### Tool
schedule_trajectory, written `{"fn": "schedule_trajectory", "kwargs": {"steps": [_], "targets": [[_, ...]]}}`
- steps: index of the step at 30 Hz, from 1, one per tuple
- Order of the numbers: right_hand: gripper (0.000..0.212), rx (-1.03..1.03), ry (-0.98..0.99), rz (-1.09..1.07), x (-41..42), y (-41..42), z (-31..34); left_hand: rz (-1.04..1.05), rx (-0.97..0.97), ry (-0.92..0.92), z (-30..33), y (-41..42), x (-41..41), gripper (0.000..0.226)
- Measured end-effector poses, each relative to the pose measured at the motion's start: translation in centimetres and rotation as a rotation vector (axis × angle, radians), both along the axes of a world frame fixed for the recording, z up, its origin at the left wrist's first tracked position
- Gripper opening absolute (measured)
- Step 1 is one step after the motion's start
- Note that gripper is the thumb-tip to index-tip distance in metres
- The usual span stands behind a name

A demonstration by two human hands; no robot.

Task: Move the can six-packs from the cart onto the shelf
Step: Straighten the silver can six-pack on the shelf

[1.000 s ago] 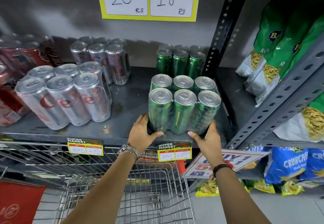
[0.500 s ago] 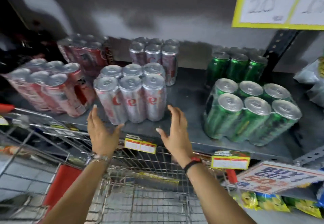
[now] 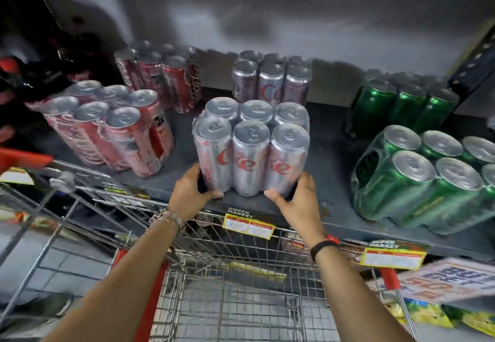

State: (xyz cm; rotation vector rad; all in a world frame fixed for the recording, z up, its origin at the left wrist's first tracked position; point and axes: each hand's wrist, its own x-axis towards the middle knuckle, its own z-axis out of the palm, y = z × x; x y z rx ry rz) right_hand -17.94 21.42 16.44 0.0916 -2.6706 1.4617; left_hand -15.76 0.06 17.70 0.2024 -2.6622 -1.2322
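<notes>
We're in a supermarket aisle; a dark metal shelf (image 3: 321, 151) stacked with shrink-wrapped can six-packs (image 3: 251, 149); yellow price tags (image 3: 248, 228) reading "SUPER MARKET" on its edge; a wire cart (image 3: 230, 299) below.

Silver six-pack (image 3: 251, 149) stands upright at centre frame on the dark shelf (image 3: 329, 138), shrink-wrapped, red lettering facing us, near the front edge. Behind it, a second silver pack (image 3: 270, 79). To the left, two red six-packs, front (image 3: 112, 127) and back (image 3: 163, 76). On the right, two green packs, near (image 3: 426, 178) and far (image 3: 401, 100). The wire cart (image 3: 235, 296) fills the bottom centre.
</notes>
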Motion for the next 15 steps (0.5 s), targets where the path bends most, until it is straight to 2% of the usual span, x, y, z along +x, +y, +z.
{"fn": "schedule_trajectory", "kwargs": {"steps": [6, 15], "targets": [[0.078, 0.050, 0.002, -0.038, 0.57, -0.42, -0.16, -0.010, 0.030, -0.021, -0.67, 0.14, -0.03, 0.062], [0.073, 0.063, 0.014, -0.087, 0.67, -0.43, -0.16, 0.006, -0.005, 0.009, -0.83, 0.41, -0.03, 0.054]]}}
